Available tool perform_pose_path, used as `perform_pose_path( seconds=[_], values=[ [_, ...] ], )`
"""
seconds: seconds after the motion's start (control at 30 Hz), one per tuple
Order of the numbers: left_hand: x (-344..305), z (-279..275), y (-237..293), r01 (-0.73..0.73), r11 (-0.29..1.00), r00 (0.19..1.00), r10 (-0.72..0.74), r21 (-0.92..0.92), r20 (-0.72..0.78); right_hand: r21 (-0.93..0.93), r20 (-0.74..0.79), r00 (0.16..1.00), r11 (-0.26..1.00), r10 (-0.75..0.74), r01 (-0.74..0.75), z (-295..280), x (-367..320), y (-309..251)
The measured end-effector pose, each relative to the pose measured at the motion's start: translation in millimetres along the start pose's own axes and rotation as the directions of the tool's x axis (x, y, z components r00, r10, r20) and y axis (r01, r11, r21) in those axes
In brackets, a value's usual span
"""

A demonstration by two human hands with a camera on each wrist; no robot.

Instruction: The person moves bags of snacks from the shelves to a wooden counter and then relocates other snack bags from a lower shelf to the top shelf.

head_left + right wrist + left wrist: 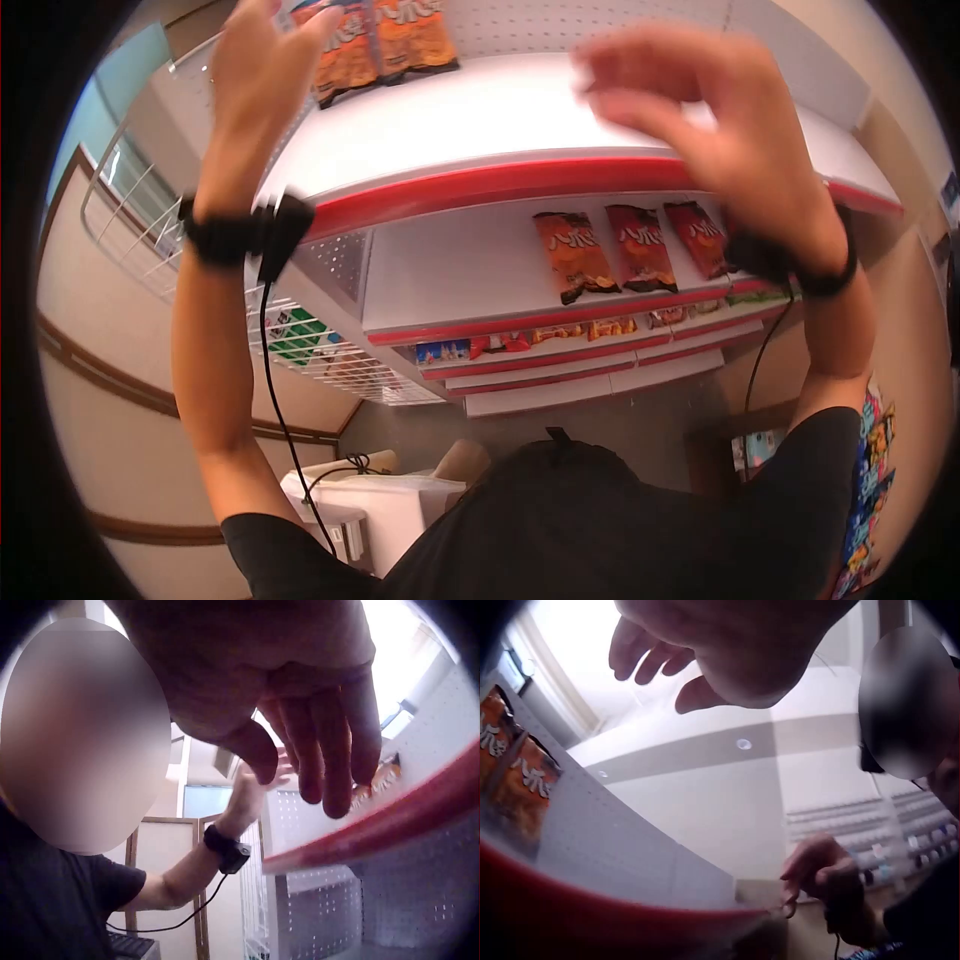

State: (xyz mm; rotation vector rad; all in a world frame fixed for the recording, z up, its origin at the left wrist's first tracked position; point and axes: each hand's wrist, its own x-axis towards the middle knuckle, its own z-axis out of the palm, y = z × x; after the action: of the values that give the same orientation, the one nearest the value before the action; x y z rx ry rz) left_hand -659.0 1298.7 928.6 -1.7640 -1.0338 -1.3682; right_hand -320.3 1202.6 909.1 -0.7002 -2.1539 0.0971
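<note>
Up at the white top shelf with a red front edge, the left hand is raised beside two orange crinkled snack bags. The bags lie at the back left of that shelf, against the white perforated back panel. The left hand's fingers are apart and loosely bent, clasping nothing. In the head view the fingertips overlap the edge of the nearer bag, but whether they touch it cannot be told.

The right hand, blurred, hangs over the right part of the same shelf, well apart from the bags. Its fingers droop side by side, relaxed and empty.

Each wrist wears a black strap with a dark cable running down from it.

One shelf lower, three orange and red snack bags lie in a row. Below them is a line of small colourful packets. A white wire basket hangs at the left side of the unit.
</note>
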Motion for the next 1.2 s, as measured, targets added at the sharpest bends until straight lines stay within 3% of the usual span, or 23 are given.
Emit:
perform_pose_path(
  seconds=[0.03, 0.1, 0.13, 0.17, 0.23, 0.27, 0.3, 0.37, 0.43, 0.5, 0.57, 0.6, 0.67, 0.7, 0.73, 0.77, 0.8, 0.87, 0.9, 0.97, 1.1, 1.17, 1.2],
  values=[
    [-15.9, -20.8, 40.4, -0.075, 0.993, 0.995, 0.069, -0.086, -0.077, -0.058, 0.088, 0.996, 0.998, 0.023, -0.018, -5.0, -27.1, -13.2],
    [-57.5, -51.2, 91.8, -0.091, 0.93, 0.996, 0.086, -0.356, -0.03, -0.036, 0.238, 0.97, 0.998, 0.052, -0.045, -5.3, -74.6, -10.0],
    [-88.7, -61.0, 111.0, -0.046, 0.935, 0.997, 0.064, -0.351, 0.04, 0.008, 0.239, 0.962, 0.991, 0.131, -0.137, 2.7, -99.6, 1.9],
    [-111.6, -62.1, 119.3, -0.12, 0.852, 0.966, 0.218, -0.51, 0.137, -0.017, 0.29, 0.91, 0.952, 0.297, -0.306, 6.4, -118.3, 15.7],
    [-159.0, -51.1, 152.7, 0.145, 0.836, 0.839, 0.179, -0.53, 0.513, -0.144, 0.22, 0.806, 0.835, 0.55, -0.53, 17.2, -146.8, 59.6],
    [-180.3, -28.8, 161.8, 0.393, 0.793, 0.709, 0.061, -0.465, 0.703, -0.226, 0.172, 0.716, 0.735, 0.676, -0.639, 19.6, -153.5, 79.4],
    [-201.8, -5.0, 166.9, 0.608, 0.716, 0.52, -0.035, -0.342, 0.853, -0.283, 0.114, 0.663, 0.664, 0.74, -0.693, 22.1, -163.2, 103.6],
    [-231.5, 56.7, 160.4, 0.806, 0.588, 0.204, -0.162, -0.072, 0.965, -0.539, -0.03, 0.692, 0.571, 0.722, -0.619, 33.3, -196.8, 166.4],
    [-262.9, 113.3, 156.7, 0.593, 0.802, 0.424, -0.23, -0.076, 0.876, -0.646, 0.02, 0.538, 0.421, 0.843, -0.636, 43.9, -211.0, 206.5],
    [-240.0, 137.2, 170.4, 0.76, 0.63, 0.027, -0.274, 0.158, 0.961, -0.679, 0.089, 0.546, 0.451, 0.833, -0.579, 54.7, -212.5, 212.0],
    [-244.6, 161.0, 182.7, 0.766, 0.64, 0.189, -0.303, 0.053, 0.934, -0.548, 0.035, 0.54, 0.468, 0.841, -0.693, 69.8, -224.6, 232.9],
    [-245.9, 168.0, 188.3, 0.774, 0.631, 0.198, -0.321, 0.054, 0.926, -0.555, 0.044, 0.556, 0.483, 0.83, -0.677, 72.0, -222.4, 234.6],
    [-254.0, 179.3, 199.2, 0.913, 0.408, 0.134, -0.322, 0.01, 0.937, -0.273, 0.067, 0.494, 0.492, 0.867, -0.827, 76.8, -224.9, 236.0],
    [-262.5, 185.7, 202.2, 0.916, 0.401, 0.13, -0.327, 0.013, 0.936, -0.278, 0.074, 0.495, 0.494, 0.866, -0.824, 79.0, -228.9, 237.9],
    [-272.1, 191.4, 204.9, 0.994, 0.113, 0.046, -0.307, -0.012, 0.951, 0.098, 0.13, 0.465, 0.455, 0.876, -0.885, 81.4, -233.5, 239.5],
    [-277.9, 193.7, 207.5, 0.983, -0.184, -0.024, -0.263, -0.025, 0.964, 0.457, 0.191, 0.452, 0.328, 0.871, -0.827, 83.7, -237.3, 239.4],
    [-276.5, 188.0, 211.7, 0.983, -0.182, -0.025, -0.268, -0.025, 0.963, 0.46, 0.195, 0.454, 0.328, 0.869, -0.825, 78.3, -231.9, 221.8],
    [-273.0, 170.0, 218.7, 0.905, -0.421, -0.169, -0.21, 0.067, 0.963, 0.652, 0.318, 0.362, 0.075, 0.877, -0.754, 63.8, -225.8, 185.4],
    [-270.7, 161.1, 219.4, 0.907, -0.416, -0.165, -0.216, 0.062, 0.962, 0.656, 0.318, 0.369, 0.079, 0.873, -0.751, 64.4, -232.3, 180.7],
    [-266.3, 140.3, 221.0, 0.92, -0.37, -0.153, -0.031, 0.131, 0.988, 0.62, 0.219, 0.455, 0.237, 0.863, -0.748, 64.0, -249.5, 171.2],
    [-238.4, 67.3, 240.4, 0.927, -0.351, -0.12, 0.062, 0.134, 0.991, 0.536, 0.293, 0.46, 0.255, 0.838, -0.805, 28.2, -250.5, 102.0],
    [-225.1, 31.5, 247.4, 0.964, -0.261, 0.091, 0.133, -0.054, 0.987, 0.642, 0.377, 0.551, 0.219, 0.745, -0.735, 10.1, -250.4, 73.0],
    [-217.9, 15.0, 251.4, 0.979, -0.154, 0.145, 0.083, -0.131, 0.986, 0.643, 0.373, 0.554, 0.223, 0.745, -0.733, -1.1, -243.3, 57.2]
  ],
)
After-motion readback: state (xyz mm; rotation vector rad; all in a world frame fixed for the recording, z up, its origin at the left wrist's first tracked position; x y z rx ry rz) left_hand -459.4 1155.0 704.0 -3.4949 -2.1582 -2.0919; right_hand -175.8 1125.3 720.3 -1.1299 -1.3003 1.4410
